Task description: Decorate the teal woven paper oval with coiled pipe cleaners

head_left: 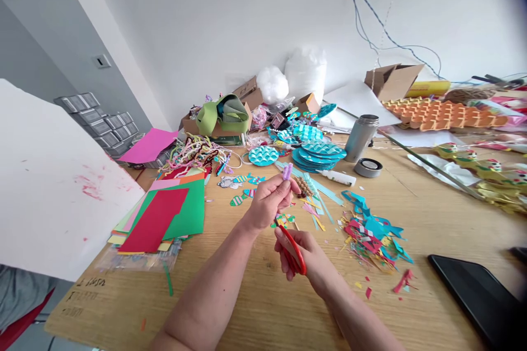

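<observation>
The left hand point(263, 207) pinches a small purple piece point(287, 171) between thumb and fingers, raised above the wooden table point(267, 307), while the right hand point(312, 259) is closed around the red handles of the scissors point(293, 244), just below it. The dark blades point up toward the underside of the left hand; most of their length is hidden there, so I cannot tell whether they touch anything or how far apart they stand. The step in hand looks like cutting or trimming the purple piece, and a next cut would call for the left pinch to stay firm, its fingers clear of the blades, with the right hand lining up the edge before squeezing. Beyond the hands lie a stack of blue discs point(315, 160) and paper fish point(237, 200), and to the right of the scissors sits a pile of cut paper scraps point(366, 236)
</observation>
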Tool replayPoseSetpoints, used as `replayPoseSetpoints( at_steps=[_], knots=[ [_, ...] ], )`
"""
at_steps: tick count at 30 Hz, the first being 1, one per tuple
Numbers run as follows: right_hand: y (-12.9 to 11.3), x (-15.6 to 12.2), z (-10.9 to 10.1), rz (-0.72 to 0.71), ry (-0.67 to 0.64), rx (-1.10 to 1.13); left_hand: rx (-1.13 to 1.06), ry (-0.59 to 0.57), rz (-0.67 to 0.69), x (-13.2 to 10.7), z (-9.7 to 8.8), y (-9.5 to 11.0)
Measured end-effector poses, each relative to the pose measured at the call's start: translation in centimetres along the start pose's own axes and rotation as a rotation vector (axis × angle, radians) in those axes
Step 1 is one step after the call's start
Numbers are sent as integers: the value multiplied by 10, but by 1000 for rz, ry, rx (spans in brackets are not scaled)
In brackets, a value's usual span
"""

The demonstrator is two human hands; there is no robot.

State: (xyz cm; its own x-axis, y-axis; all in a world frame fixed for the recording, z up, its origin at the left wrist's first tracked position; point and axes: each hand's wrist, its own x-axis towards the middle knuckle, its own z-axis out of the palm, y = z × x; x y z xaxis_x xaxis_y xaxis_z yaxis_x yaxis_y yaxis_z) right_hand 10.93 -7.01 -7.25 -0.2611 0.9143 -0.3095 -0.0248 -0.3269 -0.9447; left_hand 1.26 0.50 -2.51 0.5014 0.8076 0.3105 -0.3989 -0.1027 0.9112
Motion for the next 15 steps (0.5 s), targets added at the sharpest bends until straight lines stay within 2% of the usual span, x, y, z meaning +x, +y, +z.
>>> replayPoseSetpoints(
  at_steps=[9, 15],
  knots=[
    [-4, -4, 3, -24, 14, -49, 37, -12, 24, -1, 1, 1],
    [6, -2, 4, 44, -2, -106, 62, 96, 123, 1, -4, 2]
  ],
)
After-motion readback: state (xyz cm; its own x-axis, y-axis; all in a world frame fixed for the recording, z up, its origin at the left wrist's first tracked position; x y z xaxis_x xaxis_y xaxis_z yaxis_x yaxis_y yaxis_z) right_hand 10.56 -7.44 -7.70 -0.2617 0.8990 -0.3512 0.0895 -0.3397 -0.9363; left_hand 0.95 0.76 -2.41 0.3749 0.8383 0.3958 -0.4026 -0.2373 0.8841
